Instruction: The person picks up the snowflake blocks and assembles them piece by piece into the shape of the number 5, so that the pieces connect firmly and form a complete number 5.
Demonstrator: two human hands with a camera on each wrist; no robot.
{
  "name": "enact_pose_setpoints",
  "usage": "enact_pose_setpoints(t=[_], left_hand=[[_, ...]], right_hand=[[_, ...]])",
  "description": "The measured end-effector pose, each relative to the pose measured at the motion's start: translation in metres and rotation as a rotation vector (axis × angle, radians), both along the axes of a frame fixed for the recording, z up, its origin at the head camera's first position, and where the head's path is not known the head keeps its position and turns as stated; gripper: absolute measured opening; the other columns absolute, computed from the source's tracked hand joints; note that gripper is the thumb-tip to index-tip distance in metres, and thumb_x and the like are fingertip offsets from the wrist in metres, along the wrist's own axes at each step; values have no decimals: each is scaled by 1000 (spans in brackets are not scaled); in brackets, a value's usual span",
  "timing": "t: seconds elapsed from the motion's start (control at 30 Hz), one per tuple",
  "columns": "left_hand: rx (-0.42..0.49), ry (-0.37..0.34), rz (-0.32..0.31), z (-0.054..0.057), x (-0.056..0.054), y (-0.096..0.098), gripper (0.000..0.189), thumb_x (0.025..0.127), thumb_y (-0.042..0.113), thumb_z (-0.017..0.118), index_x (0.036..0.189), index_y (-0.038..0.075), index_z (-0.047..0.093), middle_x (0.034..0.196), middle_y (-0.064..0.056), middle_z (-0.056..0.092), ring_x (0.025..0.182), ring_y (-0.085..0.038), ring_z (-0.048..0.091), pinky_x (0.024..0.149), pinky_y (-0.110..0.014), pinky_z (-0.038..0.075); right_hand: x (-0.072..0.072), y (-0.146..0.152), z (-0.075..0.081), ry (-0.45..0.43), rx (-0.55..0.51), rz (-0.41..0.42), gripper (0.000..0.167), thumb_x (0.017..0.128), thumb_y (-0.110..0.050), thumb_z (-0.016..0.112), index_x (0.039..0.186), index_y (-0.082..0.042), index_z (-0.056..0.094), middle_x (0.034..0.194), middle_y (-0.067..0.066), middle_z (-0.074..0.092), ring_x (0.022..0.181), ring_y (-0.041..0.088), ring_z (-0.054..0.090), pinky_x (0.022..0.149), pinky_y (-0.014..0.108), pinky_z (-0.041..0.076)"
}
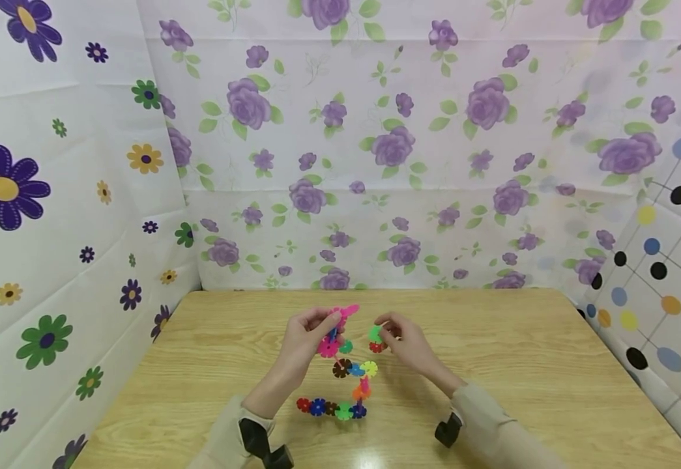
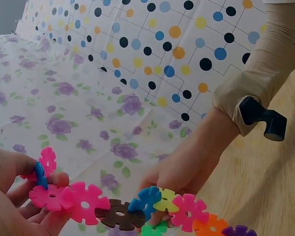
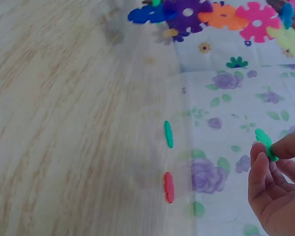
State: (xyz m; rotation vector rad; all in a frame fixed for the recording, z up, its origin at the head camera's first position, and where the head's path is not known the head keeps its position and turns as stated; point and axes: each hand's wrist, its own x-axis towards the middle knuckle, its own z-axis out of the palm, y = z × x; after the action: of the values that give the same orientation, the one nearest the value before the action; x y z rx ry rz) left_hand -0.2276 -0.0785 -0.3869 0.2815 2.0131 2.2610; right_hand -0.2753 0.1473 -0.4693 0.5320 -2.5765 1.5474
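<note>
My left hand (image 1: 309, 339) grips the pink end of a long chain of interlocking snowflake discs (image 2: 120, 215). The chain hangs in a bent line, running through pink, brown, blue, yellow, orange and purple pieces to a row ending in a red disc (image 1: 303, 405). Between thumb and fingertips, my right hand (image 1: 407, 340) pinches a single green disc (image 3: 265, 144), apart from the chain. Beneath it on the table lies a loose red disc (image 3: 169, 187), with another green disc (image 3: 168, 134) lying close by.
A wooden table (image 1: 481, 404) lies under both hands. Behind it hangs a cloth with purple flowers (image 1: 393, 146), with patterned sheets at the left and right sides. Each wrist wears a black camera mount (image 1: 448, 430).
</note>
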Motion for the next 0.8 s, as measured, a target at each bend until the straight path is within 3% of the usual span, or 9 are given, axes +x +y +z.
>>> enact_pose_setpoints(t=[0.13, 0.27, 0.43, 0.5, 0.63, 0.8], left_hand=[[-17, 65, 1, 2, 1, 0, 30, 94, 26, 64, 102, -3, 65, 83, -4, 69, 67, -10, 66, 58, -20, 52], [-45, 197, -29, 3, 3, 0, 30, 95, 24, 63, 100, -5, 65, 83, -9, 68, 67, -11, 67, 60, -20, 54], [-100, 408, -76, 2, 4, -1, 18, 96, 13, 60, 96, -4, 66, 86, -26, 65, 68, -13, 66, 62, -25, 56], [-118, 459, -89, 1, 4, -1, 15, 96, 10, 59, 97, -3, 66, 86, -28, 64, 68, -12, 66, 61, -26, 56], [-125, 499, -114, 1, 5, -1, 12, 96, 8, 58, 98, -2, 66, 84, -17, 67, 69, -11, 67, 61, -31, 57], [-125, 499, -126, 1, 5, -1, 12, 96, 9, 59, 98, -2, 66, 82, 4, 67, 66, -9, 66, 61, -35, 58]], right_hand=[[17, -2, 29, 7, -37, 21, 19, 98, -4, 51, 115, -4, 59, 90, 19, 66, 65, 10, 57, 55, 26, 50], [34, -4, 54, 15, -61, 38, 19, 98, -2, 51, 116, 0, 58, 93, 24, 64, 67, 8, 58, 58, 25, 51], [38, -2, 57, 40, -125, 55, 19, 98, -1, 52, 115, 3, 57, 93, 23, 61, 67, 7, 59, 58, 24, 52], [37, -1, 53, 54, -147, 55, 17, 97, -3, 54, 113, 0, 58, 92, 21, 61, 67, 7, 59, 58, 24, 53], [37, 2, 51, 97, -194, 67, 14, 98, -9, 56, 111, -5, 58, 91, 16, 61, 70, 7, 62, 59, 26, 54], [45, 4, 60, 194, -267, 117, 15, 98, -8, 56, 111, -2, 56, 90, 17, 60, 72, 9, 64, 59, 27, 55]])
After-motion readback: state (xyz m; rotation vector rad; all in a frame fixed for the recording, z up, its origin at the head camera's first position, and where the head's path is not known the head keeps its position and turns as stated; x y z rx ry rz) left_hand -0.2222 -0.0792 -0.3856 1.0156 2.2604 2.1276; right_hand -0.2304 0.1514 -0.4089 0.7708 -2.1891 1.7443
